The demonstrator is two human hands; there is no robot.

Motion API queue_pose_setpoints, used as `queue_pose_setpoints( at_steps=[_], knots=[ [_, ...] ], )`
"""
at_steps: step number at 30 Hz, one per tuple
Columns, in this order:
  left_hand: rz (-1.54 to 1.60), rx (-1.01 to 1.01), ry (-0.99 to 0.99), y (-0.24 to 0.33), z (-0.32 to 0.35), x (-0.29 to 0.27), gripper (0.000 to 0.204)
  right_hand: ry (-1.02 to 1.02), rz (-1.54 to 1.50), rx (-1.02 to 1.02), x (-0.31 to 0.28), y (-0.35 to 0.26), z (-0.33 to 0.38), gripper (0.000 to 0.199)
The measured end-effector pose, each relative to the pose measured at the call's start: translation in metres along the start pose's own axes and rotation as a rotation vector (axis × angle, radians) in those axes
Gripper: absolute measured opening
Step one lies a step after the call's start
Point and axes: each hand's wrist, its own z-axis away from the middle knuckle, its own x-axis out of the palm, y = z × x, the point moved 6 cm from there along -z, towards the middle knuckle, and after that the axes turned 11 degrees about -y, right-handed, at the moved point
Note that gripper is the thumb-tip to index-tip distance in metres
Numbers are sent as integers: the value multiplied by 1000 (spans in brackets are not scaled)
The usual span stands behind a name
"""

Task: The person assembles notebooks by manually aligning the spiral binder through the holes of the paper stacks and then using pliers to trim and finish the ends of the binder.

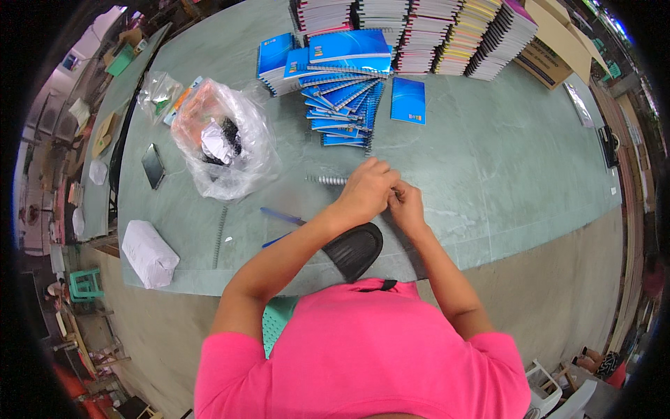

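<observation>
My left hand (366, 190) is closed on a metal spiral binding coil (326, 180), and one end of the coil sticks out to the left. Close by on the right, my right hand (406, 204) pinches at the coil's other end; the fingers hide most of that spot. Beneath my left forearm lies a tool with blue handles (280, 215), partly covered by the arm. A black padded piece (354, 251) rests at the table's near edge between my forearms. Beyond my hands stands a fanned pile of blue spiral notebooks (345, 105), with a single blue notebook (408, 101) lying flat beside it.
Tall stacks of spiral notebooks (426, 35) line the far side, next to a cardboard box (551, 52). To the left are a clear plastic bag (244, 153) holding scraps, a phone (153, 166), a loose coil (220, 237) and a white wrapped bundle (149, 254) on the table (502, 181).
</observation>
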Motion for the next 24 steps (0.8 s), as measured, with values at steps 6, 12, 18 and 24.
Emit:
queue_pose_setpoints(
  at_steps=[6,12,18,24],
  knots=[
    [13,-121,-12,-2,2,-9,20,-100,69,81,-1,-15,-6,12],
    [106,-131,-51,-20,15,-41,24,-132,-215,92,-9,-32,-14,14],
    [-142,-53,238,8,-8,-163,26,363,309,-600,-107,-201,50,19],
    [-542,-117,235,-54,-68,-156,32,652,-562,-1951,-112,-319,140,30]
  ],
)
